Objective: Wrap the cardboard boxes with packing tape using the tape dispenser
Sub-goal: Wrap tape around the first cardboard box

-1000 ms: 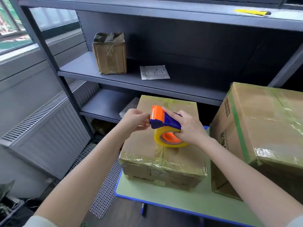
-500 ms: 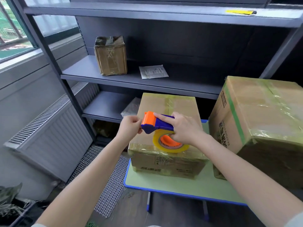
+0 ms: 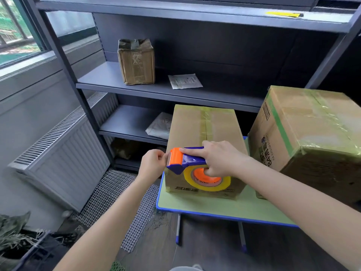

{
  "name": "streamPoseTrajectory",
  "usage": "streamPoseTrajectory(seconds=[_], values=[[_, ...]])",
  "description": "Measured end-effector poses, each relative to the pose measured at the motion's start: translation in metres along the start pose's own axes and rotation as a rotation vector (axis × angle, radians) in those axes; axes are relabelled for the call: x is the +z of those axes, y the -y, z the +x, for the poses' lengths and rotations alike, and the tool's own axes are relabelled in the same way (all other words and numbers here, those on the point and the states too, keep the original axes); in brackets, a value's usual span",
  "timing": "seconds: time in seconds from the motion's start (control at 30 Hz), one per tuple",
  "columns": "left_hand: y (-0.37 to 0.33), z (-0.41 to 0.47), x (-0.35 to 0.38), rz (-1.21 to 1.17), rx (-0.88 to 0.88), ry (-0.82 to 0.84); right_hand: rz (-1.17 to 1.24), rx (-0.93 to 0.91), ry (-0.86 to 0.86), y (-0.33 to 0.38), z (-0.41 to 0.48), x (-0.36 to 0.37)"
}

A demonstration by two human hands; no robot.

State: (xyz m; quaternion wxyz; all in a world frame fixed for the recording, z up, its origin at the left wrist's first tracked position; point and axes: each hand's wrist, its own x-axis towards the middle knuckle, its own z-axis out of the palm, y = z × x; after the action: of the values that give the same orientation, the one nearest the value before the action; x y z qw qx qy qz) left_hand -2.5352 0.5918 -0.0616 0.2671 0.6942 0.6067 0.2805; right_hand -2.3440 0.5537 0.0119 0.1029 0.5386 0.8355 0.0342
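Note:
A blue and orange tape dispenser (image 3: 182, 160) with a yellow tape roll (image 3: 207, 181) hangs in front of the near left corner of a taped cardboard box (image 3: 203, 130) on the green table (image 3: 214, 206). My right hand (image 3: 220, 158) grips the dispenser, fingers through the roll's core and forefinger along the top. My left hand (image 3: 153, 166) pinches at the orange cutter end, where the tape end is too thin to make out. A bigger taped cardboard box (image 3: 310, 132) stands to the right.
Behind the table rises a grey metal shelf (image 3: 156, 90) with a small wrapped box (image 3: 136, 61) and a paper sheet (image 3: 184, 81). A radiator (image 3: 64, 151) lines the left wall, with wire mesh (image 3: 127, 202) on the floor below. A yellow tool (image 3: 283, 14) lies on the top shelf.
Both hands carried the dispenser from the top of the box down toward me, to its near left corner. The view drew back and the boxes look farther away.

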Motion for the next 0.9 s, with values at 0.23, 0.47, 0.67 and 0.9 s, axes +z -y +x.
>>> streamPoseTrajectory(seconds=[0.23,0.47,0.67,0.9], values=[[0.039,0.0,-0.022,0.02,-0.163,-0.105,0.007,-0.012,0.101,-0.006,-0.001,-0.001],[0.048,0.01,0.008,-0.024,-0.202,-0.09,-0.127,0.01,0.127,-0.017,0.011,-0.007],[0.053,0.021,0.021,-0.052,-0.222,-0.103,-0.214,-0.031,0.112,-0.019,0.025,-0.009],[0.062,0.017,0.034,-0.015,-0.255,-0.076,-0.242,-0.11,0.081,-0.018,0.029,-0.001]])
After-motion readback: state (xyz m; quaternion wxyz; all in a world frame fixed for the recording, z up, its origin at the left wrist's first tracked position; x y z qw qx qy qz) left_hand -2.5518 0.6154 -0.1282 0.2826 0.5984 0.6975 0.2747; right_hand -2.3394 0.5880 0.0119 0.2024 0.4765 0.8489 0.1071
